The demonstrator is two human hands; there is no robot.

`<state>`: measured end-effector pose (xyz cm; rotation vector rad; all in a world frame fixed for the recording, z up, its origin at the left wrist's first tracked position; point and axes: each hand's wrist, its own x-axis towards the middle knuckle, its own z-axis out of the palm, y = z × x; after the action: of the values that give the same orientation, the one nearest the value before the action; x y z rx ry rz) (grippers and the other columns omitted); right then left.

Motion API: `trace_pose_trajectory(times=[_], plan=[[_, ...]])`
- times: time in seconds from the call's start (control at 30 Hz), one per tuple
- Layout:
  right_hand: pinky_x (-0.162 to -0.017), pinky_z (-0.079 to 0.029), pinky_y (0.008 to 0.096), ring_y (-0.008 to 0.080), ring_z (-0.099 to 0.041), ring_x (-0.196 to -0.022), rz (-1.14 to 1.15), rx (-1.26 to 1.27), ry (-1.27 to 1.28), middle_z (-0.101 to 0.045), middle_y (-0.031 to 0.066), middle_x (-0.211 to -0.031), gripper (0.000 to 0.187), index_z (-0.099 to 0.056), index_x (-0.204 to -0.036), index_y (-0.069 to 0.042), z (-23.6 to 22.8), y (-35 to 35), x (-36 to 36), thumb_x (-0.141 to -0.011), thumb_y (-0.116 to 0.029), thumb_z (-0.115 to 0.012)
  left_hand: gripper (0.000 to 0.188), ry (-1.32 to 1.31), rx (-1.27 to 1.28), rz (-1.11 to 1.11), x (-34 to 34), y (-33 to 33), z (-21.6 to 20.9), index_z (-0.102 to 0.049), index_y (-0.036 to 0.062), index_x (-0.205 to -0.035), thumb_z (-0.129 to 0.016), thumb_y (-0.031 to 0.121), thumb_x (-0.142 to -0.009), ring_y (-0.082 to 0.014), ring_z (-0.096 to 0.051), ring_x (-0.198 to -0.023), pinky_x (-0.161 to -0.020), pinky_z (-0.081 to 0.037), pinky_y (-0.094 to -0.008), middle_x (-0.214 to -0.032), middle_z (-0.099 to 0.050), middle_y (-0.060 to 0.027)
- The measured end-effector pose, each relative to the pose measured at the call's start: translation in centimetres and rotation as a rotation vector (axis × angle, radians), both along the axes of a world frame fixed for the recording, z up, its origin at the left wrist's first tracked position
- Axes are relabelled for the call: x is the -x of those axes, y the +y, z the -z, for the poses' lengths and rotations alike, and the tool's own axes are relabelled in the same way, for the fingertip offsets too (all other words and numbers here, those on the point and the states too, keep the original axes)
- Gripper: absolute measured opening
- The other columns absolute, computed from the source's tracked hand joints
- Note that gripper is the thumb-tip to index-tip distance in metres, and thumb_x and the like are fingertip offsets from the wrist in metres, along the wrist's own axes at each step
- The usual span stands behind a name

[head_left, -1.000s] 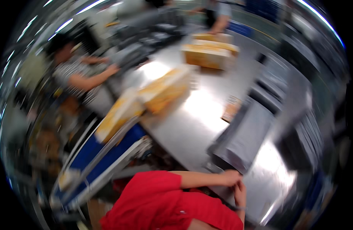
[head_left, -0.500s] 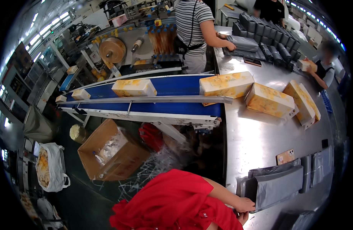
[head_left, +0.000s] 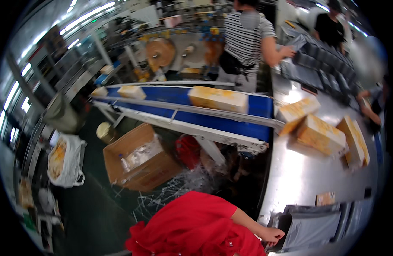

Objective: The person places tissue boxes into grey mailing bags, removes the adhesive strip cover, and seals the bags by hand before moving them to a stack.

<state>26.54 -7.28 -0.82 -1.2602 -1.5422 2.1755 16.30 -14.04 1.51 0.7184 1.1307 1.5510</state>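
Observation:
My left hand (head_left: 271, 235) is at the lower right, its fingers curled closed beside the near end of a grey plastic bag (head_left: 311, 230) lying on the metal table. Whatever the fingers hold is hidden and blurred. A darker opening or fold (head_left: 282, 225) of the grey plastic lies right by the knuckles. My right hand does not show; the red sleeve (head_left: 196, 222) and the picture's lower edge cover that area. Further along the table lie several cream and yellow printed packs, one (head_left: 321, 135) tilted against its neighbours.
A blue conveyor belt (head_left: 162, 94) carries more packs toward the metal table (head_left: 286, 183). A phone (head_left: 325, 199) lies behind the bags. Below stand an open carton (head_left: 141, 160) and a white sack (head_left: 68, 160). A person in a striped shirt (head_left: 243, 40) handles dark bundles (head_left: 324, 59).
The view has swung, shifting the scene. Packs on the belt have advanced toward the table, one tipping off its end. My right hand, partly visible before, is out of sight.

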Motion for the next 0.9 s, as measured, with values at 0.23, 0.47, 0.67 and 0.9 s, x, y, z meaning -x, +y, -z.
trace_pose_trajectory(times=[0.23,0.47,0.67,0.9], plan=[[-0.075,-0.051,0.0313,0.0207,-0.063,-0.088,-0.014,-0.018,-0.062,-0.062,0.0118,-0.102,0.05,-0.031,-0.138,-0.005,-0.8,-1.1,2.5,-0.095,-0.022,-0.049,0.017,0.942,0.407,-0.636,6.7,-18.0,-0.9,-0.051,0.003,-0.083,-0.053,0.019,-0.078,-0.0384,-0.057,-0.075,-0.063,-0.045,-0.0467,-0.077,-0.055,-0.019],[-0.076,-0.052,0.031,0.0205,-0.063,-0.087,0.067,-0.027,-0.09,-0.063,0.0119,-0.099,0.051,-0.028,-0.139,-0.004,-1.1,-2.3,1.2,-0.095,-0.022,-0.049,0.043,0.848,1.364,-0.034,-5.1,-45.5,10.3,-0.056,0.0163,-0.12,-0.055,0.021,-0.078,-0.0349,-0.062,-0.09,-0.075,-0.05,-0.0465,-0.099,-0.064,-0.0159],[-0.076,-0.052,0.0308,0.0204,-0.064,-0.085,0.329,-0.022,-0.076,-0.063,0.012,-0.097,0.053,-0.026,-0.14,-0.004,-0.7,-3.7,-5.8,-0.096,-0.022,-0.048,0.024,1.141,1.026,-0.533,4.9,-32.5,6.9,-0.059,0.0077,-0.1,-0.049,0.011,-0.078,-0.0368,-0.06,-0.088,-0.075,-0.049,-0.0458,-0.091,-0.063,-0.018],[-0.085,-0.049,0.0348,0.0317,-0.061,-0.099,-0.059,-1.185,-0.084,-0.063,0.0179,-0.105,0.026,-0.06,-0.109,0.002,-6.5,0.4,-8.2,-0.083,0.001,-0.053,0.031,1.586,0.242,-0.195,16.9,-13.0,-6.6,-0.061,0.0043,-0.106,-0.055,0.007,-0.076,-0.0331,-0.059,-0.096,-0.085,-0.049,-0.0408,-0.105,-0.062,-0.0137]])
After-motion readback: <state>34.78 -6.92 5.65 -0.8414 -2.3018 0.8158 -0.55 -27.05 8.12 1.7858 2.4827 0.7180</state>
